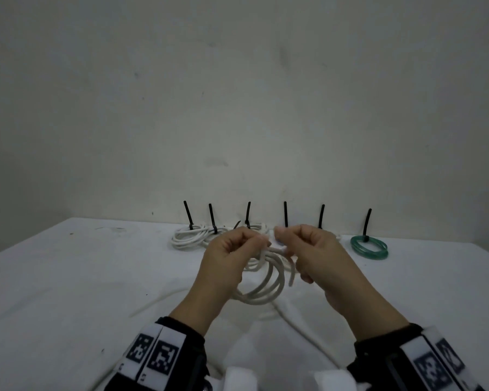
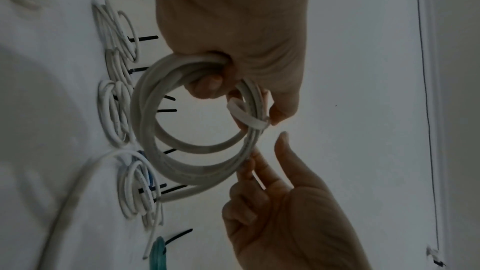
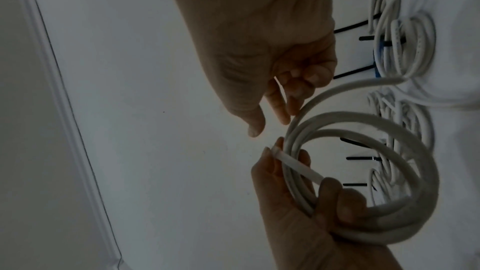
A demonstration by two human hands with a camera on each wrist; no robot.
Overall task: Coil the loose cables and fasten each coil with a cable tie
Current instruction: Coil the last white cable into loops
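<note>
I hold a white cable coil point(image 1: 268, 289) up over the table between both hands. My left hand point(image 1: 237, 249) grips one side of the coil point(image 2: 187, 171), its fingers curled through the loops. A white flat tie point(image 2: 244, 114) crosses the bundle under my left thumb and fingertip point(image 3: 296, 166). My right hand point(image 1: 291, 244) sits on the opposite side with its fingers loosely curled. Its fingertips point(image 3: 292, 110) touch an outer strand while the thumb stands apart. A short cable end point(image 1: 291, 279) hangs by my right palm.
Loose cable point(image 1: 153, 303) trails across the white-clothed table point(image 1: 68, 277) towards me. Several tied white coils point(image 1: 189, 235) with upright black ties point(image 1: 285, 214) line the back edge by the wall. A green coil point(image 1: 369, 246) lies at the right end.
</note>
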